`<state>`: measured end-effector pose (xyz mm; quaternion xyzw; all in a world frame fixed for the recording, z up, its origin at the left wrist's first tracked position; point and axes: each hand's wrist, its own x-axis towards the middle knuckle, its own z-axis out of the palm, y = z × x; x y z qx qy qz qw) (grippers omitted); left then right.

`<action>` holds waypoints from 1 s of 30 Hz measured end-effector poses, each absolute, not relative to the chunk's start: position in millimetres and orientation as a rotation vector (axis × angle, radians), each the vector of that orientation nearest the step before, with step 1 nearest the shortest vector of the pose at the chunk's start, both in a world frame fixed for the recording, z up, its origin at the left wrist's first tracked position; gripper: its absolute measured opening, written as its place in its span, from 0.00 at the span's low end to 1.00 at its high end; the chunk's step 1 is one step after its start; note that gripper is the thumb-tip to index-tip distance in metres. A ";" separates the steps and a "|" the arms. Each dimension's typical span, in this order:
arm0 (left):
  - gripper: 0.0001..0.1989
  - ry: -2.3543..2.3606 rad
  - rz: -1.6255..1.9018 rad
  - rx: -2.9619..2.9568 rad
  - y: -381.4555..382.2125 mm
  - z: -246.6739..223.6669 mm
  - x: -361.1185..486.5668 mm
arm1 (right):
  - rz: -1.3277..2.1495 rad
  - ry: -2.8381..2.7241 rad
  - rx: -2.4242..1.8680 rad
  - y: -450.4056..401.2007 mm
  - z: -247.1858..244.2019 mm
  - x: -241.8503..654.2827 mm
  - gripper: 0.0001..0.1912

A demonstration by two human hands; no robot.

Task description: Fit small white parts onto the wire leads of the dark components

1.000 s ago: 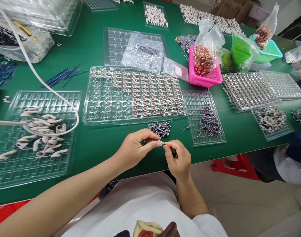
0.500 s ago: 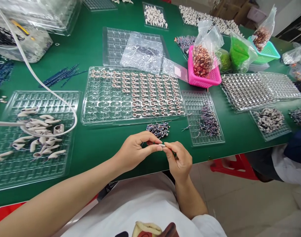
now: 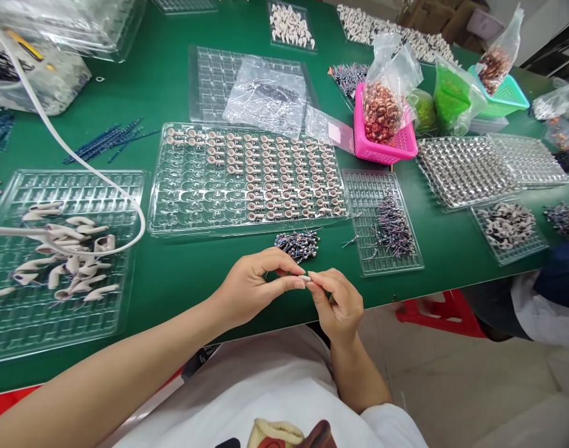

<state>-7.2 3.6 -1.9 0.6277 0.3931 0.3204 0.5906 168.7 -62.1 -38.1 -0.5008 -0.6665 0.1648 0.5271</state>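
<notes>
Between the fingertips of both hands is a small whitish piece (image 3: 305, 278), partly covered by them. My left hand (image 3: 261, 283) pinches its left end with thumb and forefinger. At the other end my right hand (image 3: 335, 302) pinches it too, its remaining fingers curled. Just beyond my hands lies a pile of small wired parts (image 3: 297, 245). Behind that, a clear tray (image 3: 191, 227) holds rows of whitish pieces with round openings; its left part has many bare slots. A smaller tray (image 3: 366, 264) with more wired parts stands to the right.
A tray (image 3: 79, 330) of loose white shells stands at the left under a white cable (image 3: 70, 149). Further back are a pink basket (image 3: 385, 151) with a bag of copper-coloured rings and a green basket (image 3: 511, 99). A person's sleeve (image 3: 536, 317) shows at the right.
The view has shifted slightly, so the trays on the left appear a little further left. My hands keep nearly the same pose, with the small piece still between the fingertips.
</notes>
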 end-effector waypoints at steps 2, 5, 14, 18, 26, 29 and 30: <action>0.03 0.915 0.753 1.461 3.9 -4.0 -7.3 | 0.363 -1.610 -1.193 -61.6 -38.4 169.0 0.15; 0.02 0.916 0.767 1.462 4.0 -7.4 -7.2 | 0.304 -1.630 -1.188 -60.8 -39.0 168.9 0.14; 0.09 0.931 0.726 1.563 2.4 -3.4 -8.2 | 0.378 -1.570 -1.217 -61.8 -37.7 167.3 0.13; 0.15 0.982 0.736 1.723 2.3 -0.7 -11.4 | 0.484 -1.472 -1.322 -63.2 -36.3 167.3 0.07; 0.06 0.870 0.924 2.225 4.2 -4.1 -11.2 | 0.513 -1.461 -1.423 -61.7 -37.0 167.1 0.04; 0.10 0.913 0.849 2.434 1.9 -1.6 -10.1 | 0.468 -1.515 -1.419 -61.4 -38.2 167.3 0.04; 0.12 0.944 0.787 2.504 0.2 0.4 -9.9 | 0.450 -1.540 -1.414 -61.6 -38.6 167.6 0.04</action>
